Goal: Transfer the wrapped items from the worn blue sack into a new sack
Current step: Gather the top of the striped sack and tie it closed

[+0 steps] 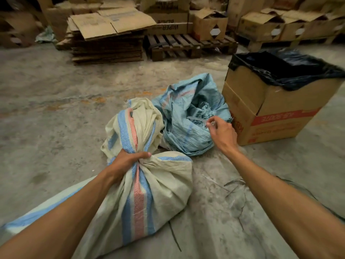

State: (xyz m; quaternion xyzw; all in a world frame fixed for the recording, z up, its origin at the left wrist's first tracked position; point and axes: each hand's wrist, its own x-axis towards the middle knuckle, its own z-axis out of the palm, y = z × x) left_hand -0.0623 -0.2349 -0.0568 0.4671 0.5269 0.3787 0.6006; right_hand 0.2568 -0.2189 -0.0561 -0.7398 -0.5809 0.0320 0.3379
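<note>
The left hand (pixel 128 161) is clenched tight round the gathered neck of the new sack (pixel 149 193), a cream woven one with blue and pink stripes, while the right hand (pixel 222 130) reaches over the worn blue sack (pixel 188 116) and pinches a thin pale strip (pixel 196 119) between thumb and fingertips, perhaps a tie or a loose strand; what it is cannot be told for sure. The new sack lies bulging on the concrete floor (pixel 56 118) just in front of the person, its neck bunched shut, and the blue sack sits slumped and crumpled just behind it, touching it, with a frayed tear showing in its middle. None of the wrapped items can be seen anywhere, so judging by the full cream sack and the limp blue one, the transfer looks done or close to it, with closing the neck seemingly what remains. Just right of the blue sack stands a cardboard box (pixel 261 113) lined with a black plastic bag (pixel 291 71); its red band carries upside-down lettering too blurred to read with confidence. Further back, beside a stack of flattened cardboard (pixel 106 45) and behind a wooden pallet (pixel 186 43), a carton (pixel 168 23) reads "WIPER BLADE" upside down.
</note>
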